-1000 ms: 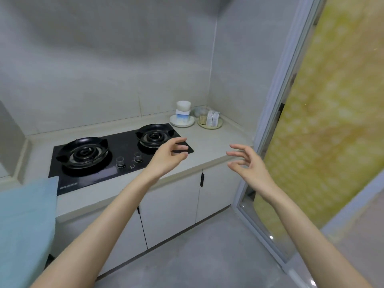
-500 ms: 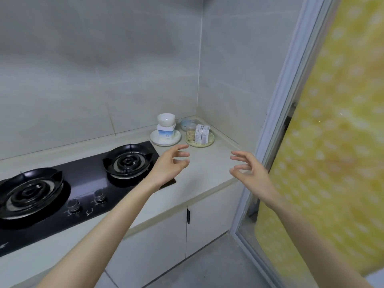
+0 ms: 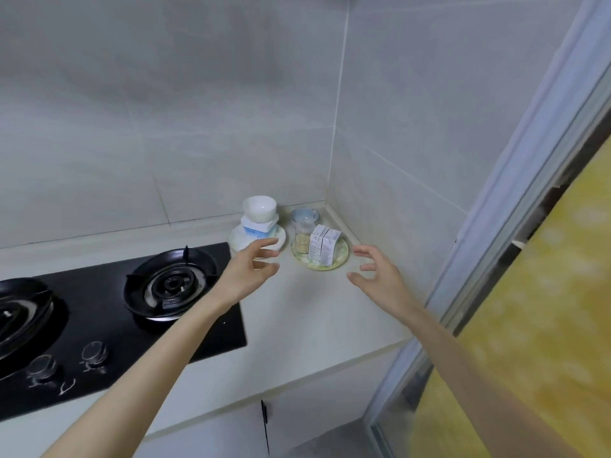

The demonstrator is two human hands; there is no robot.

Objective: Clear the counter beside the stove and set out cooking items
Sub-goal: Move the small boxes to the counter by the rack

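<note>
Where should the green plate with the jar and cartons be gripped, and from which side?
Probably by its rim, left hand on the left edge, right hand on the right, from the front. The shallow green plate carries an upright jar and cartons; walls block the back.

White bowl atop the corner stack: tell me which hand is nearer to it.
Left. The left hand hovers just in front of the white bowl and its stack; the right hand is farther off to the right, beyond the plate of cartons.
</note>
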